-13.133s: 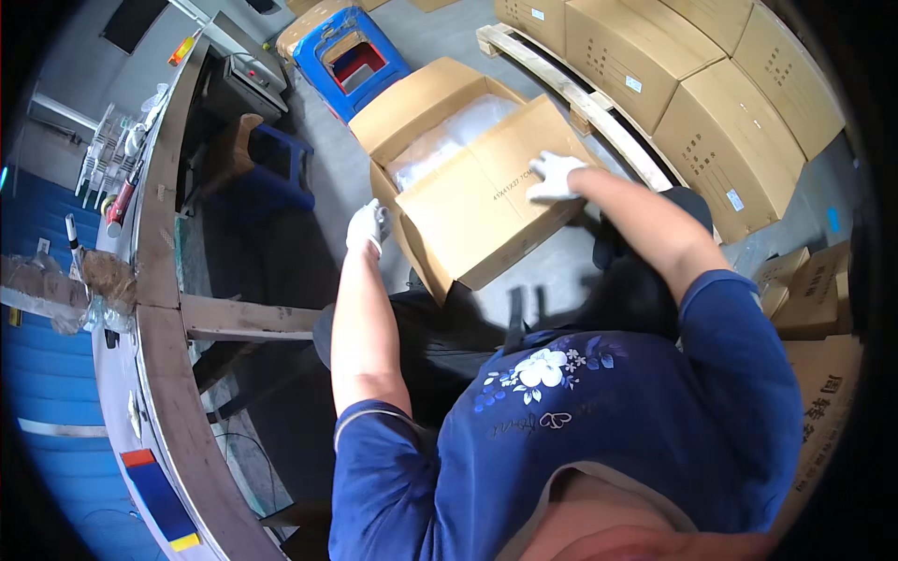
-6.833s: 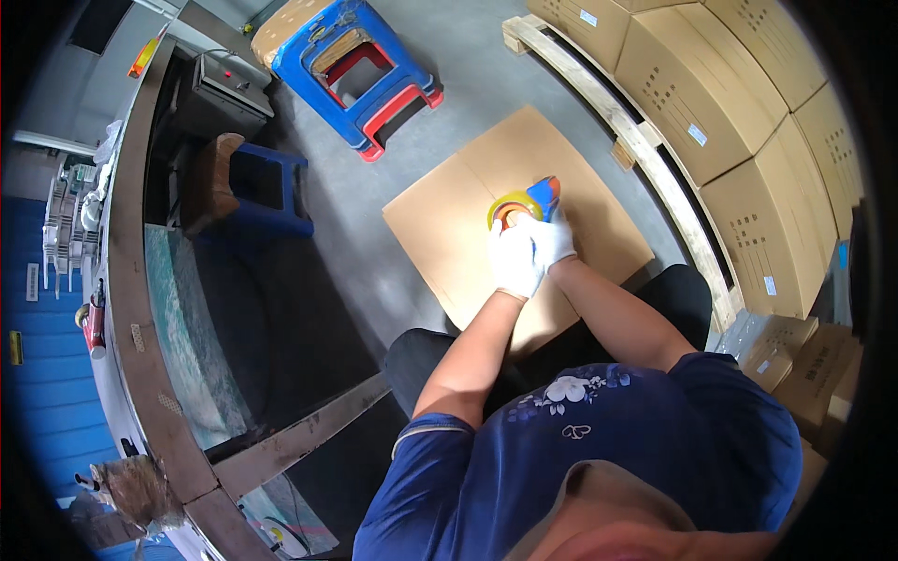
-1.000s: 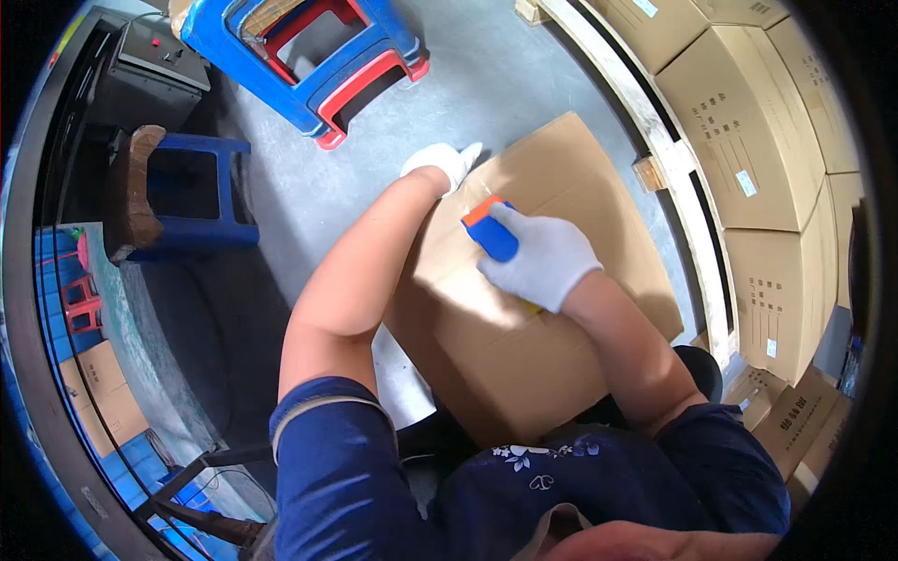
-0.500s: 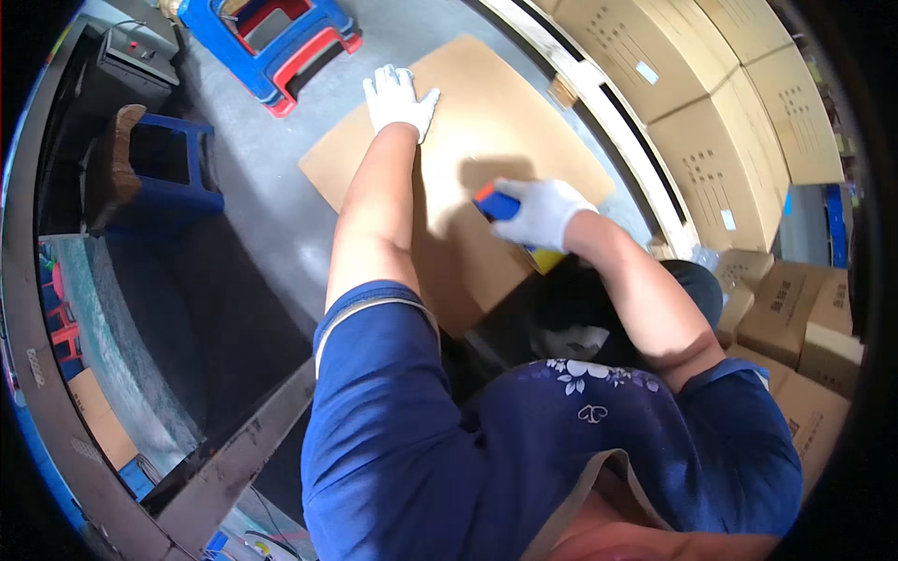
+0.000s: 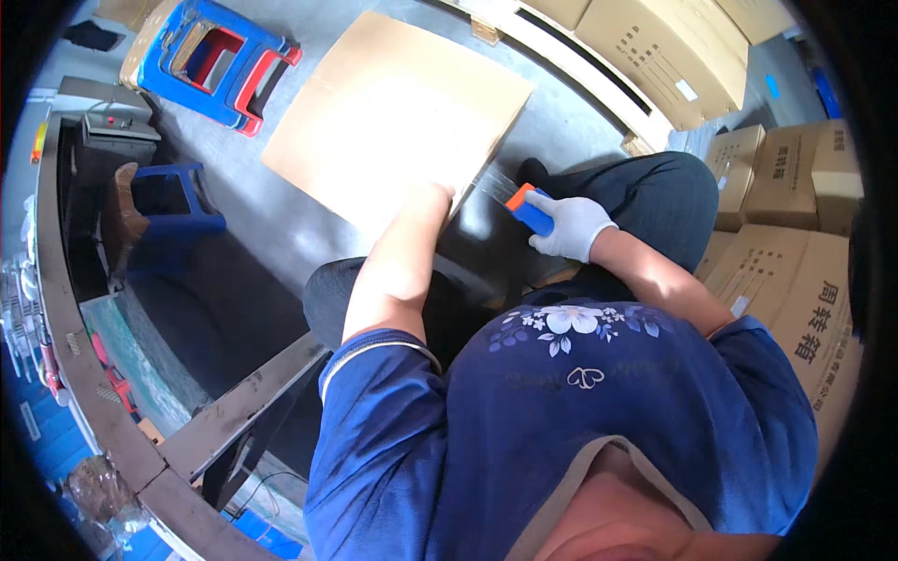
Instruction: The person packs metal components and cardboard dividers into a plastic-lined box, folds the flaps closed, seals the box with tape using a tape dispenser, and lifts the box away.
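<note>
A brown cardboard box (image 5: 393,112), lit very bright on its large face, stands tilted in front of me. My left hand (image 5: 441,192) is at its near edge; glare and the box hide the fingers. In a white glove, my right hand (image 5: 572,227) is closed around a blue and orange tape dispenser (image 5: 531,209), just right of the box. A strip of clear tape (image 5: 493,183) seems to stretch between the dispenser and the box's near side edge.
Blue and red plastic stools (image 5: 210,70) stand at the far left, with a darker blue stool (image 5: 178,201) nearer. A wooden pallet (image 5: 599,79) carries stacked cartons (image 5: 659,56) at the far right. More cartons (image 5: 786,280) stand close on my right. A metal frame (image 5: 224,411) runs along my left.
The box has been lifted and tilted. My left hand has come from its far edge to its near edge. My right hand has drawn the tape dispenser off the cardboard, to the right.
</note>
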Tool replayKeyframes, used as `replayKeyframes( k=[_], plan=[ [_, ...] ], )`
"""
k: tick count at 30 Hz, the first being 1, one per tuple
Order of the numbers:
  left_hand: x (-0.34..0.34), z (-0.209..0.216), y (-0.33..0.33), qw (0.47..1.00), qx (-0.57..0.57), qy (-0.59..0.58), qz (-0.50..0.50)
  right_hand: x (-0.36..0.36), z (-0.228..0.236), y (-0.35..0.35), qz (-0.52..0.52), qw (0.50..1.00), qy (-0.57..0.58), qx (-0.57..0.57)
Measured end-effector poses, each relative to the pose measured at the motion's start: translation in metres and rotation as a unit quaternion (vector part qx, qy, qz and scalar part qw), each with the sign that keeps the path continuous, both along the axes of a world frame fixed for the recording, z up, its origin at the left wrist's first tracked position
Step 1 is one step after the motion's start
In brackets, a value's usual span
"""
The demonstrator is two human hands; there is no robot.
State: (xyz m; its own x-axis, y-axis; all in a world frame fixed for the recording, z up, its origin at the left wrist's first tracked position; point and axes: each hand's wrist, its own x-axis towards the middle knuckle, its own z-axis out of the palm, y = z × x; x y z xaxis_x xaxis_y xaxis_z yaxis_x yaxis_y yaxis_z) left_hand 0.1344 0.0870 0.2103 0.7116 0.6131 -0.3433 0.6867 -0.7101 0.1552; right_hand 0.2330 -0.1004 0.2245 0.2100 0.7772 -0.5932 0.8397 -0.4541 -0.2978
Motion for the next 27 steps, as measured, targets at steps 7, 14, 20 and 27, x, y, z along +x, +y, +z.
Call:
replayKeyframes(
  k=[7,14,20,27],
  plan=[
    [-0.02,-0.107,-0.012,0.979,0.146,-0.134,-0.036,0.002,-0.002,-0.024,0.02,0.998,0.015,-0.062],
    [-0.007,-0.088,-0.023,0.988,-0.001,-0.151,-0.015,0.012,-0.113,0.069,0.091,0.989,0.068,-0.1],
    [-0.004,-0.11,-0.036,0.898,-0.358,-0.217,0.135,0.005,-0.123,0.053,-0.047,0.991,0.126,-0.007],
    [-0.009,-0.236,-0.025,0.612,-0.592,-0.37,0.372,-0.008,-0.12,0.041,-0.034,0.995,0.09,0.001]
  ],
)
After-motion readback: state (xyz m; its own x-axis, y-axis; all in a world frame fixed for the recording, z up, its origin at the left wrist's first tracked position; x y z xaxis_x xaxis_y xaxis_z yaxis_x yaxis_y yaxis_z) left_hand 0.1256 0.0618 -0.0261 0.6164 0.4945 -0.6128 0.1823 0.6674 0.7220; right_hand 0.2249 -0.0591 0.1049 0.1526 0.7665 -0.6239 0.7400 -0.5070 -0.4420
